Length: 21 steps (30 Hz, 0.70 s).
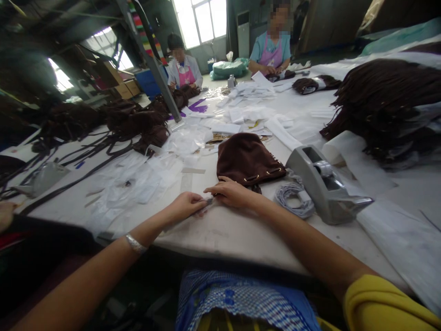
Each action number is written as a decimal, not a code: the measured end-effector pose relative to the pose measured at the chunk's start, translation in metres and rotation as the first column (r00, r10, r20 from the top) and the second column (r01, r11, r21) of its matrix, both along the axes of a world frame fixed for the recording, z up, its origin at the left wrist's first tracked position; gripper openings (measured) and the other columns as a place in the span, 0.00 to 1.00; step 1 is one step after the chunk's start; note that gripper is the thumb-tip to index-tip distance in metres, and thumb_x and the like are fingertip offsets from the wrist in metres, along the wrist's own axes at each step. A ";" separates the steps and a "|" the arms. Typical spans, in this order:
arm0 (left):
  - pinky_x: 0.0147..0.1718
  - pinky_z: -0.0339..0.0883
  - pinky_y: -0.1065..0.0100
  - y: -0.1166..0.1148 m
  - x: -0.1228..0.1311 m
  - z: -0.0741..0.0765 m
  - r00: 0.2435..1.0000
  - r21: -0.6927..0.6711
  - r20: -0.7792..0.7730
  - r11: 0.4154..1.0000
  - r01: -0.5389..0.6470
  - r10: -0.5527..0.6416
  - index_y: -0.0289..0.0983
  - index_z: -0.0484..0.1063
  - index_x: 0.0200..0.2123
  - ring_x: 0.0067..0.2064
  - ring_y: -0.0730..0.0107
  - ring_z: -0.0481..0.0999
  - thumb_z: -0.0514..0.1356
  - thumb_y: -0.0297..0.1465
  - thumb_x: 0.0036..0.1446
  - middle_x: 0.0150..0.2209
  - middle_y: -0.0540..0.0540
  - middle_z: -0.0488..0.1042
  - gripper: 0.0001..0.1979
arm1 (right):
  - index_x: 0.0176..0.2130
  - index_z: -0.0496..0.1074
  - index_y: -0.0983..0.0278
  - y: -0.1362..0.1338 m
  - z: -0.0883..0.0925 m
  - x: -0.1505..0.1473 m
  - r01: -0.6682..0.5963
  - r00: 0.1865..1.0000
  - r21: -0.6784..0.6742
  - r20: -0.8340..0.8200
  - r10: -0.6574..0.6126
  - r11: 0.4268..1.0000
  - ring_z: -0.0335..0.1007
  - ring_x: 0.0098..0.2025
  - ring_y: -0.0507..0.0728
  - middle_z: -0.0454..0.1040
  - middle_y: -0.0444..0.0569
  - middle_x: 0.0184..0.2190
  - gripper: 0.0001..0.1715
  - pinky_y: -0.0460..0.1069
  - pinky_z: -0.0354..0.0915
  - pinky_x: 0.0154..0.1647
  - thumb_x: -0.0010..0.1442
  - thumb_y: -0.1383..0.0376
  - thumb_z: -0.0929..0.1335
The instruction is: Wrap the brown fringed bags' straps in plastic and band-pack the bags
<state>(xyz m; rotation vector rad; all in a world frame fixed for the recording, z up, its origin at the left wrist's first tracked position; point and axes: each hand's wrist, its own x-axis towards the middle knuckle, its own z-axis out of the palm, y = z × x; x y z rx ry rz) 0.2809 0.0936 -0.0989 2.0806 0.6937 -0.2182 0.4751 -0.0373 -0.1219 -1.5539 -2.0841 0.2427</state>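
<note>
A dark brown drawstring bag, with small metal eyelets along its near edge, lies just beyond my right hand. My left hand is closed in a pinch at the table's near side. From it a small greyish thing, too blurred to name, sticks out towards my right hand. My right hand is bent over the other end of that thing, beside the bag's near edge. Its index finger points left and its thumb is partly hidden. A coil of grey cord lies to the right of the bag.
A grey tape dispenser stands right of the cord. Clear plastic bags spread to the left, and brown fringed goods are heaped at right. A metal post rises at left. Two people sit across the white table.
</note>
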 end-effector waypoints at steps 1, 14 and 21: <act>0.27 0.61 0.71 0.002 0.001 -0.001 1.000 0.003 -0.005 1.000 0.003 -0.003 0.35 0.79 0.32 0.27 0.66 0.73 0.60 0.49 0.55 0.26 0.46 0.79 0.22 | 0.59 0.68 0.61 -0.002 0.002 0.003 -0.013 1.000 0.030 0.017 0.012 0.999 0.70 0.54 0.59 0.78 0.52 0.50 0.25 0.60 0.50 0.66 0.63 0.70 0.66; 0.26 0.58 0.70 -0.003 0.011 0.001 0.999 0.021 0.042 1.000 0.010 -0.011 0.35 0.78 0.30 0.26 0.68 0.71 0.60 0.48 0.54 0.25 0.47 0.77 0.20 | 0.49 0.76 0.60 -0.008 0.003 0.011 0.170 0.979 0.122 0.093 -0.182 0.978 0.63 0.62 0.64 0.77 0.51 0.51 0.15 0.68 0.42 0.66 0.61 0.67 0.70; 0.31 0.61 0.70 -0.003 -0.003 0.024 0.999 -0.099 0.034 0.994 0.041 -0.037 0.34 0.79 0.35 0.31 0.67 0.72 0.58 0.50 0.57 0.31 0.45 0.79 0.24 | 0.51 0.75 0.62 0.002 -0.005 -0.020 0.042 0.999 0.097 0.030 -0.045 0.994 0.75 0.45 0.59 0.80 0.52 0.40 0.16 0.64 0.48 0.64 0.63 0.63 0.69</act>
